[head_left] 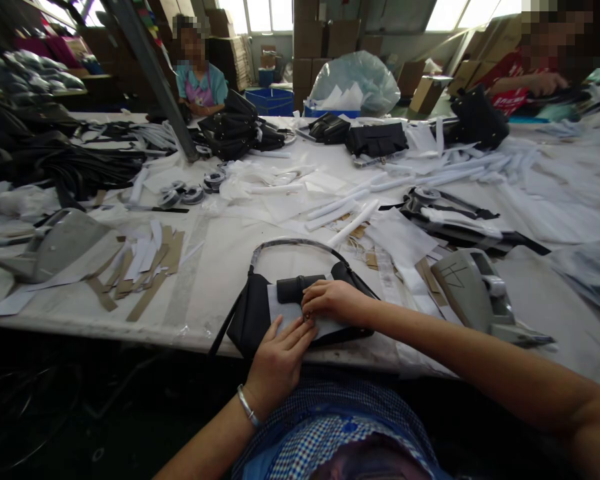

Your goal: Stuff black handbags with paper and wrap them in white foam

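A black handbag (247, 327) lies on the table edge in front of me, its wrapped handle (293, 243) arching away from me. Over the bag's front is a white sheet (279, 305), partly beneath a black flap (293, 288). My left hand (280, 353) rests on the sheet and the bag's lower front, fingers stretched out. Beside the flap, the fingers of my right hand (335, 300) are curled and pinched together. A small metal-looking spot shows at those fingertips, but what they grip is hidden.
Grey tape dispensers (467, 293) stand right and left. Brown and white paper strips (150, 267) lie to the left. White foam rods (353, 223), tape rolls (183, 193) and black bags (377, 140) cover the table's far part. A metal post (153, 77) rises at left; two people are across the table.
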### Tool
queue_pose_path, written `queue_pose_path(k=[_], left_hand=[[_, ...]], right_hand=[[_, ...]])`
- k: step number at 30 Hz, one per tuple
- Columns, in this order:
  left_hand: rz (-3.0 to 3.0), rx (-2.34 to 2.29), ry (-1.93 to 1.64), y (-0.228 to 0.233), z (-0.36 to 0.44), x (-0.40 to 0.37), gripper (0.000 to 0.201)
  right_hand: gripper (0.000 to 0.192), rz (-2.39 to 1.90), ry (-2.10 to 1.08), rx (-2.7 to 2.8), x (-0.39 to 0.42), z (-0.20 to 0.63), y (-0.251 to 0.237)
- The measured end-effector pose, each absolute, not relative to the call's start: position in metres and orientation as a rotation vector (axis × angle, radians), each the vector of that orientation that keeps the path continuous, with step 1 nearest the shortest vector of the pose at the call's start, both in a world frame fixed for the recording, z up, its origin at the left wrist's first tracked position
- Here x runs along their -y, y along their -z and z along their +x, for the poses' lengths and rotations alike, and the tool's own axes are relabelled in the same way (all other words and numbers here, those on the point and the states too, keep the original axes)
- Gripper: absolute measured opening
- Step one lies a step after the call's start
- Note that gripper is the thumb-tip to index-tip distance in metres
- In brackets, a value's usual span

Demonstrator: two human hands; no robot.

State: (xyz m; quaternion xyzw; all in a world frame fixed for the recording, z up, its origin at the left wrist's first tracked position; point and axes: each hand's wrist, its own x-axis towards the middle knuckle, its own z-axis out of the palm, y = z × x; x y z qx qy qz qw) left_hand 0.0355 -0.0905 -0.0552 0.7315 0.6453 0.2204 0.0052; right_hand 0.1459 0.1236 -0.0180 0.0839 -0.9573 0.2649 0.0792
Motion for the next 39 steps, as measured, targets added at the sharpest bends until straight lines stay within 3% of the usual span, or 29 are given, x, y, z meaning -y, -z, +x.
queue_pose_path(k=[12,17,22,34,39], left_hand=[[2.306,-2.019,-0.724,0.063,0.033,0.092,0.054],[2.474,-2.075,-0.718,0.067,0.032,0.090,0.057],[2.752,-2.083,-0.711,0.075,0.025,0.086,0.056],[3.198,-1.972,-0.682,0.096,-0.015,0.044,0.040],[3.142,-2.072,-0.964,0.097,-0.007,0.041,0.040]], right_hand=[[0.010,0.118,-0.235,3.108,-0.103,0.130,0.013],[0.019,-0.016,-0.490,3.074,-0.097,0.147,0.007],[0.051,-0.181,-0.504,2.992,-0.088,0.185,0.024],[0.050,-0.316,-0.660,2.922,-0.109,0.170,0.021],[0.029,-0.336,-0.906,2.820,-0.137,0.155,-0.005]])
